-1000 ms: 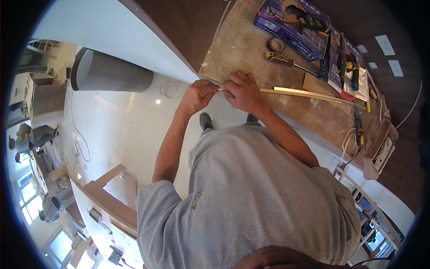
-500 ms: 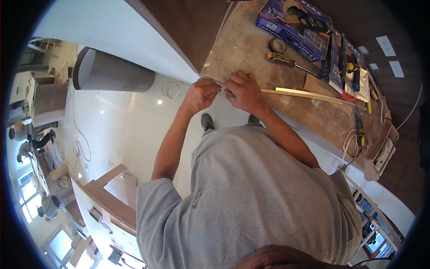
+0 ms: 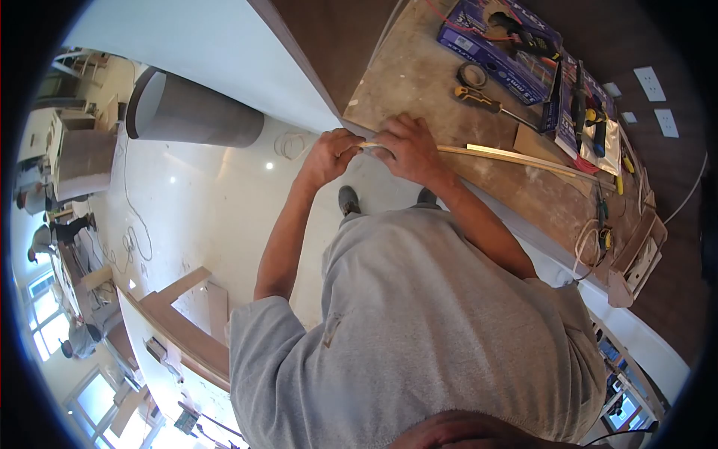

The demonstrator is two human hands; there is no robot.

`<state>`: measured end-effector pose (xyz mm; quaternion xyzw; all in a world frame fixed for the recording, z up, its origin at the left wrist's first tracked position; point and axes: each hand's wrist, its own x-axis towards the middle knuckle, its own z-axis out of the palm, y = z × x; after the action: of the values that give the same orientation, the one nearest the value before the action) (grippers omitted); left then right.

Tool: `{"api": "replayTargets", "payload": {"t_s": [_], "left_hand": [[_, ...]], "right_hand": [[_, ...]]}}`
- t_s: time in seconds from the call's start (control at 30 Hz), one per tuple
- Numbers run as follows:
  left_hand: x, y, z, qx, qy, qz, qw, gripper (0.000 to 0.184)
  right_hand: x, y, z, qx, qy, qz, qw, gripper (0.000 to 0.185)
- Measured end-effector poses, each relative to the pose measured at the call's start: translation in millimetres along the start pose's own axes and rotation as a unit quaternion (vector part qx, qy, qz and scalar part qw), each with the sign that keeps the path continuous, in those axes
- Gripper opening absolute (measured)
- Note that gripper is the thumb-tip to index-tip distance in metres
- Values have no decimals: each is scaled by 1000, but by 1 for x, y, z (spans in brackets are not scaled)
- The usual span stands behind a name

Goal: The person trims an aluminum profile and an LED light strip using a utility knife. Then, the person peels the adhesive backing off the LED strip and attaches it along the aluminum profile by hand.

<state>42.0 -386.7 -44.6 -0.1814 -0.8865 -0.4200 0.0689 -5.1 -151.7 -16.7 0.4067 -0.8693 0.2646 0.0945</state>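
A thin gold-coloured strip (image 3: 451, 150) lies along the workbench (image 3: 407, 82) and runs into my right hand (image 3: 410, 152), which is closed around it at the bench's front edge. Just left of it, my left hand (image 3: 331, 159) pinches the strip's end, and a short pale length shows between the hands. The fingers hide the exact grip. Behind the strip, a yellow-and-black screwdriver (image 3: 479, 99) and a roll of tape (image 3: 472, 74) rest on the wood.
Purple boxes (image 3: 497, 63) with a black-handled tool on top stand at the back. Pliers (image 3: 603, 233) and a cable lie at the right end. Wall sockets (image 3: 649, 84) are on the dark wall. A large grey cylinder (image 3: 202, 112) lies left; people (image 3: 52, 236) work beyond.
My left hand has turned slightly, and more of the strip shows between my hands. The whole view has shifted a little; the bench items keep their places.
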Motion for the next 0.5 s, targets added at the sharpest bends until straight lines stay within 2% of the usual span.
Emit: {"api": "replayTargets", "payload": {"t_s": [0.2,0.5], "left_hand": [[3,6,-3,-35,2,-7,999,17],[4,6,-1,-18,12,19,1000,14]], "right_hand": [[2,-2,5,7,-22,6,1000,12],[2,-4,7,-26,-23,-12,999,13]]}}
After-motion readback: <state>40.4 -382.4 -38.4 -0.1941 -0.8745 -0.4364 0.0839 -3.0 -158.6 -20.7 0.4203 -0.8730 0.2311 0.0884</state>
